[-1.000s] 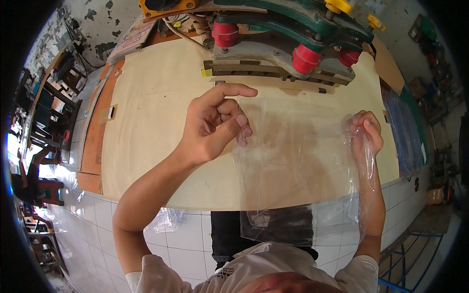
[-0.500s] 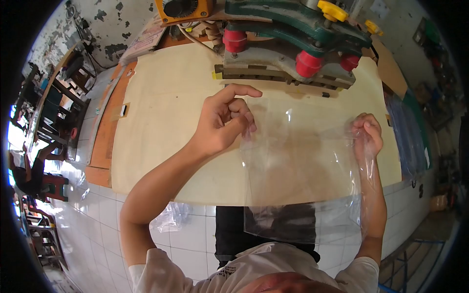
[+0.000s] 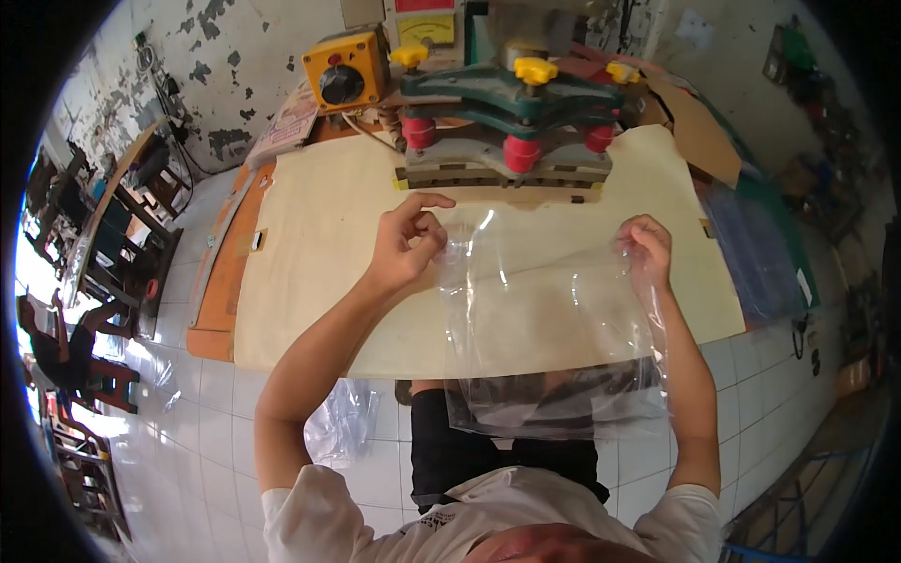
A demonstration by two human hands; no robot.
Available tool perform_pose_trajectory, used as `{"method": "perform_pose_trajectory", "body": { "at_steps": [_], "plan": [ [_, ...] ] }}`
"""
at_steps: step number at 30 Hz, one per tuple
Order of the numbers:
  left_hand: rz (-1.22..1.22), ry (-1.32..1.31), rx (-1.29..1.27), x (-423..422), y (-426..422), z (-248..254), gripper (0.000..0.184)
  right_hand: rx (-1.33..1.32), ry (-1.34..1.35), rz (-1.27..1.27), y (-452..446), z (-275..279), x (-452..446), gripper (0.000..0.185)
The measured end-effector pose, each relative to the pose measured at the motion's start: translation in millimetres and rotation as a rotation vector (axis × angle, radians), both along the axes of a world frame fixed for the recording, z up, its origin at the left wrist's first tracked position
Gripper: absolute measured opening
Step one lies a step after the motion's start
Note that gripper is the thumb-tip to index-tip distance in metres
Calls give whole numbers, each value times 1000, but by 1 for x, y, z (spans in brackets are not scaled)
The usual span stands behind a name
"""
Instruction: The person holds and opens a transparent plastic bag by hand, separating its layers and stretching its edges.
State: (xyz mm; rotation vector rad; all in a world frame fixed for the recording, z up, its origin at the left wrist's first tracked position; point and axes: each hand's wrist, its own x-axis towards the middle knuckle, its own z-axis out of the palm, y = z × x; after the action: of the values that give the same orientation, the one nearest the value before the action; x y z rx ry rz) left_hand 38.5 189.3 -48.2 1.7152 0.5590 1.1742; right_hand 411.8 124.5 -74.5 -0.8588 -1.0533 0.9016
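Note:
A clear plastic sheet (image 3: 554, 319) hangs between my two hands, its lower part below the front edge of the cream-covered table (image 3: 310, 253). At its upper left corner my left hand (image 3: 408, 239) pinches it, the index finger stretched out above. My right hand (image 3: 648, 246) has its fingers closed on the upper right corner. Just beyond my hands stands a press machine (image 3: 507, 103) with green arms, red cylinders and yellow knobs, its long metal bar (image 3: 507, 176) above the table.
A yellow box with a black dial (image 3: 343, 84) stands behind on the left. Bluish plastic sheets (image 3: 751, 258) lie at the table's right edge. Crumpled clear plastic (image 3: 343, 422) is on the floor. Another person (image 3: 70, 342) sits at the far left.
The view has tilted up, showing more of the machine and the yellow box. My hands are closer together, with the plastic sheet still held between them.

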Motion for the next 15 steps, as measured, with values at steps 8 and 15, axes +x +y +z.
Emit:
{"method": "perform_pose_trajectory", "body": {
  "at_steps": [8,15],
  "plan": [
    [-20,-24,-5,0,-8,6,35,5,-26,-28,-1,1,-2,15],
    [-75,-45,-151,5,-31,24,39,-25,-11,8,-3,2,2,15]
  ]
}}
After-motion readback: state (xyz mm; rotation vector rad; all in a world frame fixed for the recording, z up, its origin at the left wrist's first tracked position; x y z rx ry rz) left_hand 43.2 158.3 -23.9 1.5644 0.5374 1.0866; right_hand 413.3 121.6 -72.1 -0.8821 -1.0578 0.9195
